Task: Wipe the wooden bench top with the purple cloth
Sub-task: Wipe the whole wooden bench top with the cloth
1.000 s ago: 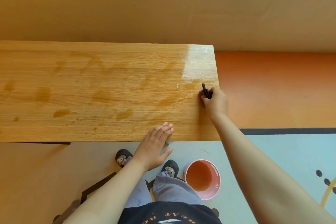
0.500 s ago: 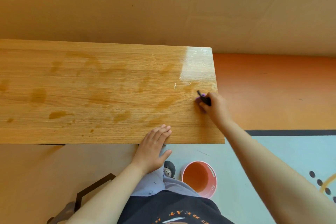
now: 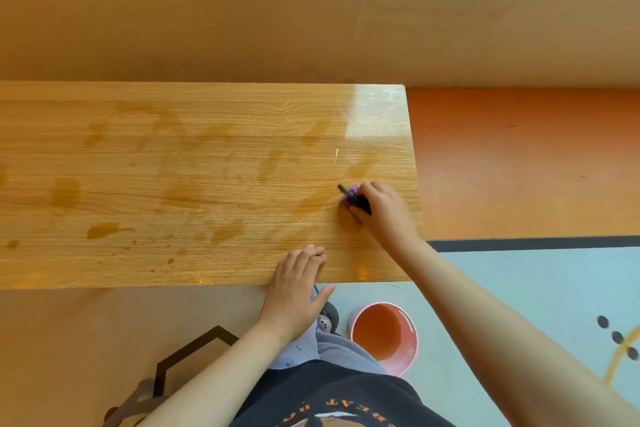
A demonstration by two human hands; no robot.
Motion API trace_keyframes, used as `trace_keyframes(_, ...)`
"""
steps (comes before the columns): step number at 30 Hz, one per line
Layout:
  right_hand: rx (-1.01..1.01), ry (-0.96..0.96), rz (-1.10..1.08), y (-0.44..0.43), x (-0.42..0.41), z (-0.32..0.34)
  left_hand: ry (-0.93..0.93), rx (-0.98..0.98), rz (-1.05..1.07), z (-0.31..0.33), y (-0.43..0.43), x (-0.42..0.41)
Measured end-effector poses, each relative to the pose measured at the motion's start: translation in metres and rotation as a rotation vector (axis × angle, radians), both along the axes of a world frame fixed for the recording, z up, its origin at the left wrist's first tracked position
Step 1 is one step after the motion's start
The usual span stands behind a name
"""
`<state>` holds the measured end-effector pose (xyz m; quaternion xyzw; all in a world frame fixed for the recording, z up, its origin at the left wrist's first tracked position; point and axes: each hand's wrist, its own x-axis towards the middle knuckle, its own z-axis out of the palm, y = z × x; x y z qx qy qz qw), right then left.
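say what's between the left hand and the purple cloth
In the head view, only bare, damp-streaked wooden bench top lies between the left hand and the crumpled purple cloth.

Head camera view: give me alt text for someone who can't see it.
A person's right hand grips a purple cloth on the right end of a wet-streaked wooden bench top; the left hand rests on its near edge. A pink bucket stands on the floor below.

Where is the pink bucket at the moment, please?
In the head view the pink bucket stands on the floor, lower centre-right, just short of the near edge of the wooden bench top, between the person's legs and right forearm.
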<state>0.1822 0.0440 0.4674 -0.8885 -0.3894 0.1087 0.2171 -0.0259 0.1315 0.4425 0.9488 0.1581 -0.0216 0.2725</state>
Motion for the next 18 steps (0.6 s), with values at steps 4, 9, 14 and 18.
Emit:
trace_keyframes(4, -0.026, 0.011, 0.089, -0.01, 0.009, 0.0, -0.013, 0.151, 0.04, 0.012, 0.004, 0.021)
trace_keyframes(9, -0.01, 0.006, -0.135, -0.01, 0.062, -0.001, 0.013, 0.195, 0.194, 0.011, 0.025, 0.062)
trace_keyframes(14, -0.05, -0.037, -0.237, 0.004, 0.12, -0.002, 0.079, 0.234, 0.2, -0.002, 0.031, 0.09)
trace_keyframes(18, -0.064, -0.043, -0.324, 0.02, 0.143, -0.003, 0.073, 0.269, 0.23, -0.013, 0.029, 0.094)
